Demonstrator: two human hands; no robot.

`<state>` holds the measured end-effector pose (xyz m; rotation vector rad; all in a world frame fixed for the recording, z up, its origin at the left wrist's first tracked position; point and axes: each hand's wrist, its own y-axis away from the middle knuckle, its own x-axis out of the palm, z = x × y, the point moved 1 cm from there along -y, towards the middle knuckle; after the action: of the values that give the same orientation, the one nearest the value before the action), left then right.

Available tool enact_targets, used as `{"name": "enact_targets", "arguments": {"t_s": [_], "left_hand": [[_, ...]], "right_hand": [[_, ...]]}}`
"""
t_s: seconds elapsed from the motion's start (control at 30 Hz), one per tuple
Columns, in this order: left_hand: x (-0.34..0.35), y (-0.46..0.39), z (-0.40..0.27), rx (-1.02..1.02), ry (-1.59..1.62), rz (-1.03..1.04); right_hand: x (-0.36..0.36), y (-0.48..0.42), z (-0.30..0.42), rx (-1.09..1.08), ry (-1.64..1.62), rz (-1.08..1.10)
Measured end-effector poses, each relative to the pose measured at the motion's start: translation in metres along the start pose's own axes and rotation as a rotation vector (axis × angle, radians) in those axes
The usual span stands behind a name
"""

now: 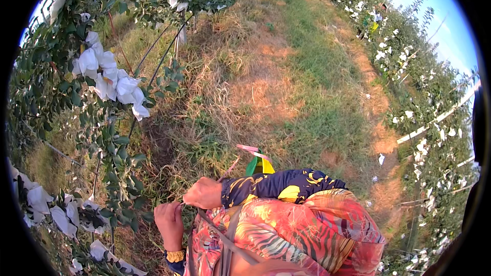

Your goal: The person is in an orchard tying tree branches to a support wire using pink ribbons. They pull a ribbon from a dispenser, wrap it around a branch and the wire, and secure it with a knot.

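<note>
My right hand (203,193) reaches across from a navy sleeve (284,186) with yellow pattern, its fingers curled. Close to its fingertips is my left hand (168,222), raised, with the fingers bent. A thin, pale strand (183,202) runs between the two hands, both pinching it; what it belongs to is too small to tell. Grey straps (232,234) cross the front of my body, over bright patterned clothing (291,226). Beyond the right sleeve a green and yellow item (261,165) with pink strips (254,152) is partly hidden.
Fruit trees with white bags (115,74) stand at left, some low branches near my left hand. A grassy lane (310,53) leads away. Another tree row (425,96) borders it at right, with a pale post (439,113). A person (374,23) stands there far off.
</note>
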<state>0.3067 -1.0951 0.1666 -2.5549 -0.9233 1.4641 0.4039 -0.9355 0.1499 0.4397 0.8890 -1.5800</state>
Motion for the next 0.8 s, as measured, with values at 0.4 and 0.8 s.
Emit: {"name": "enact_targets", "arguments": {"t_s": [0.4, 0.8], "left_hand": [[-0.02, 0.032, 0.003, -0.066, -0.093, -0.086], [-0.046, 0.076, 0.014, -0.173, -0.192, -0.186]], "right_hand": [[0.021, -0.012, 0.019, -0.02, -0.031, 0.159], [0.034, -0.027, 0.045, 0.046, 0.061, 0.398]]}}
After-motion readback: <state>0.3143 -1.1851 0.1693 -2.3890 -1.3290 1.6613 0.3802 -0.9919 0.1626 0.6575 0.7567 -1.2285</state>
